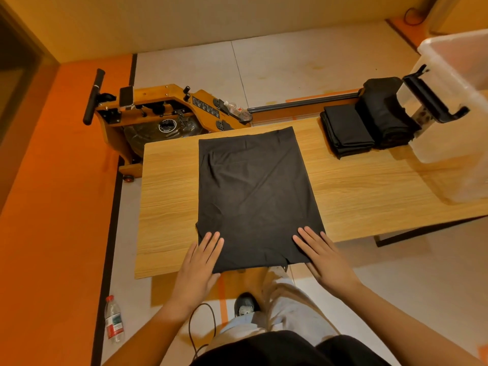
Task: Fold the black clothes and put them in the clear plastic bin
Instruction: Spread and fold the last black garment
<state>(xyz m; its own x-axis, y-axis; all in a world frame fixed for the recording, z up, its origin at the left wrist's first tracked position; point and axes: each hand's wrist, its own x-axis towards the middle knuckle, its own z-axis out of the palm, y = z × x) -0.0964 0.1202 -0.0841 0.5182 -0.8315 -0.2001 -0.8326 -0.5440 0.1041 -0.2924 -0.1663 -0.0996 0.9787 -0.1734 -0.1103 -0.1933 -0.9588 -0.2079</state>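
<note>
The left hand (202, 260) and right hand (323, 256) are lying flat with fingers straight and gripping nothing. They are pressing the two near corners of the black garment (253, 191), at 7 and 5 o'clock of the cloth. This is probably pinning it taut so the next fold runs straight.

The garment is lying at the middle of the wooden table (169, 196) as a tall rectangle, its sides seemingly already folded in. Faint diagonal creases are crossing it, and its near edge is hanging just over the table's rim.

At 2 o'clock, the folded black clothes (346, 130) are sitting in stacks close beside the clear plastic bin (454, 101), likely staged there for loading. They are not yet inside it.
</note>
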